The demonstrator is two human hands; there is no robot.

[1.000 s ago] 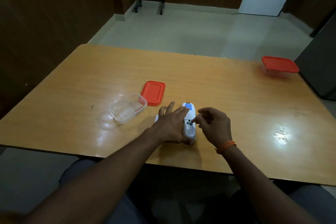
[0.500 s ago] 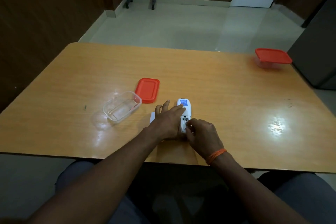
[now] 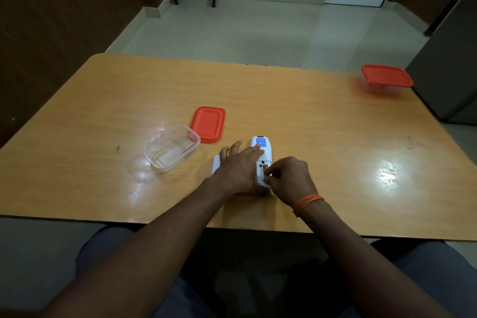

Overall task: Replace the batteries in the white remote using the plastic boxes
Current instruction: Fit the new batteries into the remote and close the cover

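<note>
Two plastic boxes sit on the glossy orange-brown wooden table [image 3: 296,100], and I take the scene from left to right. At about ten o'clock from my hands lies the open clear plastic box [image 3: 172,147], lid off; it looks empty, apart from a thin red mark on its right wall that I cannot identify. Just beyond it, at eleven o'clock, its flat red plastic lid [image 3: 208,124] rests upside up on the table, touching nothing.

Next comes my left hand [image 3: 238,166], spread flat with fingers apart, pressing down on the left side of the white rectangular remote [image 3: 262,148] to pin it. A small white piece [image 3: 215,165], likely the battery cover, peeks out from under that hand on its left.

The remote lies face down with its long axis running six to twelve o'clock, blue label at the far end, open battery bay at the near end. That bay sits directly at twelve o'clock from my right hand [image 3: 287,179], which is the nearer one; its fingertips [image 3: 267,171] are pinched together at the bay, on something reddish that I judge to be a battery, though it is too small to be sure. My judgement is that the next move is along the remote's long axis, seating or lifting the cell.

Far off at two o'clock, the second clear box with its red lid on [image 3: 386,77] stands closed; its contents are hidden.
</note>
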